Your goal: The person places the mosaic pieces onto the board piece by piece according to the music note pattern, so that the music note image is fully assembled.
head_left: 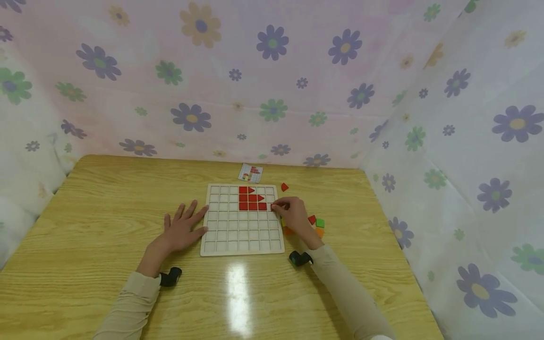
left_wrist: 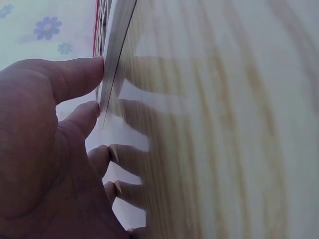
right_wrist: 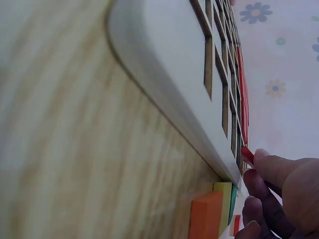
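A square white grid board (head_left: 219, 225) lies on the table, with red square and triangle pieces (head_left: 252, 206) set in three rows near its top. My right hand (head_left: 294, 215) pinches a small red piece (right_wrist: 247, 154) between thumb and fingers at the board's right edge, level with the third row. That piece's full shape is covered by the fingertips. On the other side, my left hand (head_left: 182, 230) has its fingers spread, with thumb (left_wrist: 82, 74) and forefinger tips touching the board's left edge.
Above the board lies a small pattern card (head_left: 250, 173) with a coloured picture. A red quarter-round piece (head_left: 284, 187) sits off the top right corner. Right of the board, partly behind the right hand, are loose pieces, among them a green square (head_left: 320, 223) and an orange block (right_wrist: 205, 214).
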Demonstrator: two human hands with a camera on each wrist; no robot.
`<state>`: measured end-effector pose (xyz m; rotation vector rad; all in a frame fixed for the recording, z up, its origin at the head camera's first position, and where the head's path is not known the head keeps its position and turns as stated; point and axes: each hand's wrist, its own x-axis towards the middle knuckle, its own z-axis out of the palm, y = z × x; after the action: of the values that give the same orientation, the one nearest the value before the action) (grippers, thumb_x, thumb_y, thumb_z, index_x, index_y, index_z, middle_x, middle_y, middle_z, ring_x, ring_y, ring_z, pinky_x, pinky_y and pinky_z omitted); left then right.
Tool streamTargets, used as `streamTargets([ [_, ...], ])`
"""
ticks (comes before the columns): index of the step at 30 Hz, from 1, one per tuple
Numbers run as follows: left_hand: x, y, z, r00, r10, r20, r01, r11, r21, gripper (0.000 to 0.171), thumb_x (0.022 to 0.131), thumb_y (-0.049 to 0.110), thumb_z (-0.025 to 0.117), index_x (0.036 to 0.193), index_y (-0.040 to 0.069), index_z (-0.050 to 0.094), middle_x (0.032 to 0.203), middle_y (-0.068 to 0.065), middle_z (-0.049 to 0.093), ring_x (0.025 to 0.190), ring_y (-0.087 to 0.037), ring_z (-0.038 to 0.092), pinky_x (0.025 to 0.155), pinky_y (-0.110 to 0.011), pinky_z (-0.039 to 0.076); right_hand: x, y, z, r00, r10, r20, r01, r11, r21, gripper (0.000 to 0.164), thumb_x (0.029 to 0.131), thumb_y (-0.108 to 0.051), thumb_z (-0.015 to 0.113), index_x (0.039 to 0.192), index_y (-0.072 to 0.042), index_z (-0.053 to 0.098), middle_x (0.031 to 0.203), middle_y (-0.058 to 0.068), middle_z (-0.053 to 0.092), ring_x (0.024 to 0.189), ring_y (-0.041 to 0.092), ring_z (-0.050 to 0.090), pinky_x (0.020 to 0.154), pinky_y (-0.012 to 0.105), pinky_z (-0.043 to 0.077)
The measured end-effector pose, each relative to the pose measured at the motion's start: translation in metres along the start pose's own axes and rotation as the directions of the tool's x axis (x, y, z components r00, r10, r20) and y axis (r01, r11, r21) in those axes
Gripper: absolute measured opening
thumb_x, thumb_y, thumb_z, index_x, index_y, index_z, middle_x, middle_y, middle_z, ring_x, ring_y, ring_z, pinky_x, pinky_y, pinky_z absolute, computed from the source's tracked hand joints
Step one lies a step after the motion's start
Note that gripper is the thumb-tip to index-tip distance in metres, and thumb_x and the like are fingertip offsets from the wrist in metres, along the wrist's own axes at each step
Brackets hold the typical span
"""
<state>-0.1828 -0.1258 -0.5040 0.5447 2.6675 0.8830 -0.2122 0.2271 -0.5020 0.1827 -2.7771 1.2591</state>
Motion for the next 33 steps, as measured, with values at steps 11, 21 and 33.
streamTargets([
  [11, -0.003, 0.004, 0.004, 1.000, 0.000, -0.003, 0.000, 1.000, -0.011, 0.066, 0.106, 0.035, 0.055, 0.161, 0.009, 0.030, 0.168, -0.026, 0.009, 0.152, -0.054, -0.004, 0.109, -0.079, -0.010, 0.005, 0.001, 0.005, 0.999, 0.014, 0.046, -0.016, 0.999, 0.033, 0.011, 0.096, -0.010, 0.071, 0.095, -0.003, 0.080, 0.088, 0.010, 0.074, 0.070, 0.015, 0.058, 0.066, 0.025, 0.048],
  [21, -0.001, 0.000, 0.003, 1.000, 0.003, -0.007, -0.003, 1.000, -0.004, 0.065, 0.106, 0.034, 0.053, 0.161, 0.010, 0.030, 0.168, -0.025, 0.007, 0.152, -0.054, -0.005, 0.109, -0.079, -0.012, 0.010, 0.003, 0.008, 0.999, 0.007, 0.046, -0.007, 1.000, 0.007, 0.010, 0.096, -0.010, 0.072, 0.094, -0.004, 0.079, 0.087, 0.009, 0.073, 0.070, 0.016, 0.054, 0.066, 0.027, 0.045],
  [33, 0.000, -0.001, 0.001, 1.000, 0.009, -0.007, -0.009, 1.000, -0.009, 0.065, 0.106, 0.034, 0.053, 0.161, 0.009, 0.029, 0.168, -0.026, 0.007, 0.152, -0.054, -0.006, 0.109, -0.079, -0.013, 0.009, 0.002, 0.005, 0.998, -0.055, 0.040, 0.053, 0.998, 0.041, 0.010, 0.096, -0.009, 0.072, 0.093, -0.001, 0.078, 0.082, 0.008, 0.070, 0.067, 0.017, 0.054, 0.062, 0.027, 0.045],
])
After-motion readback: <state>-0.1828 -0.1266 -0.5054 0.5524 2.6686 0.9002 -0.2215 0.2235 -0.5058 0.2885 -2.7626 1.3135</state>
